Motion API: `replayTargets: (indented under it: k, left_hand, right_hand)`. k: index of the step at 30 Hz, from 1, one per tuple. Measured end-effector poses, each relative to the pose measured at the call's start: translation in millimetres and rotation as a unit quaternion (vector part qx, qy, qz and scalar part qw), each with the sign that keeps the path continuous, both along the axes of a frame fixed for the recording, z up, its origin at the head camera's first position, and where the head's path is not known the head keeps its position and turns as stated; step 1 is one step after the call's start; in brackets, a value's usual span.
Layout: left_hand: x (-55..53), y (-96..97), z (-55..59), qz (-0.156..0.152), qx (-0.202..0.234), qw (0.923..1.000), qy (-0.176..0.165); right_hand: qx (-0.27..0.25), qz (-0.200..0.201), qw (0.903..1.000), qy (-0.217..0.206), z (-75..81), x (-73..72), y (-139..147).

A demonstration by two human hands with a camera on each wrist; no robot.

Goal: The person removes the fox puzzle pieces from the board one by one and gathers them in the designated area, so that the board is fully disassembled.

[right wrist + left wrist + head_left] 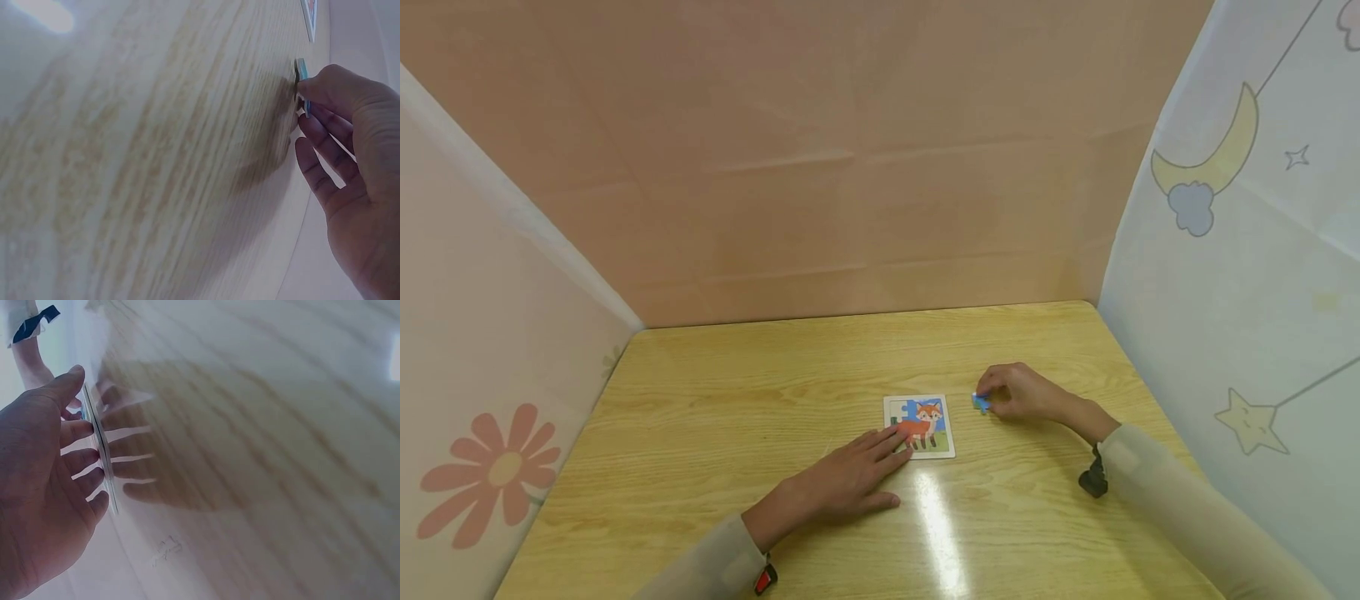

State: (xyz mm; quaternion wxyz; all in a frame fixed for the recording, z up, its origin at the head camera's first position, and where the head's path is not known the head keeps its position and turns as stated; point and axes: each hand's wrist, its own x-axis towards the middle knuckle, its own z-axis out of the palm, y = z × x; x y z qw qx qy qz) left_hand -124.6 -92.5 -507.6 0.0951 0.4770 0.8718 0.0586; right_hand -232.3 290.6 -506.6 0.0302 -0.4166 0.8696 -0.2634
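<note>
A small square puzzle board [948, 448] with a white rim and a fox picture lies on the wooden table. Its upper left part shows a pale gap beside the blue background. My left hand [853, 475] rests with straight fingers over the board's lower left corner, covering part of the picture. To the right of the board, my right hand [1018, 394] pinches a blue puzzle piece [981, 402] between thumb and fingers, close to the table. In the right wrist view the puzzle piece [303, 72] appears edge-on at the thumb tip.
The wooden table [737, 392] reaches back to a plain brownish curtain [850, 208]. Pale printed cloths [1210, 292] stand along the right and left sides. A bright light reflection falls on the tabletop below the board.
</note>
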Motion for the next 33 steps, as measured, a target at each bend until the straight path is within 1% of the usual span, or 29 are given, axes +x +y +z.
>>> replayTargets:
  k: [4, 12, 20, 25, 33]
  left_hand:
    - [-0.1, 0.0, 0.4, 0.002, -0.001, 1.0000, -0.004]
    - [0.0, 0.5, 1.9, 0.010, 0.000, 0.9998, -0.017]
    - [-0.7, -0.2, -2.3, 0.000, 0.014, 0.9999, -0.008]
    - [-0.7, 2.0, -2.5, 0.003, 0.012, 0.9999, -0.009]
    - [0.4, 9.2, -3.5, 0.005, 0.009, 0.9998, -0.015]
  right_hand:
    - [0.009, -0.005, 0.9999, -0.003, -0.7, -0.2, 0]
    - [0.011, -0.007, 0.9999, -0.003, -2.9, -0.1, 0]
    - [0.017, -0.009, 0.9998, 0.006, 1.4, -0.1, -1]
    - [0.013, -0.005, 0.9998, 0.013, 3.2, -1.6, -7]
    - [-0.012, 0.017, 0.9996, -0.019, 4.5, -6.8, -28]
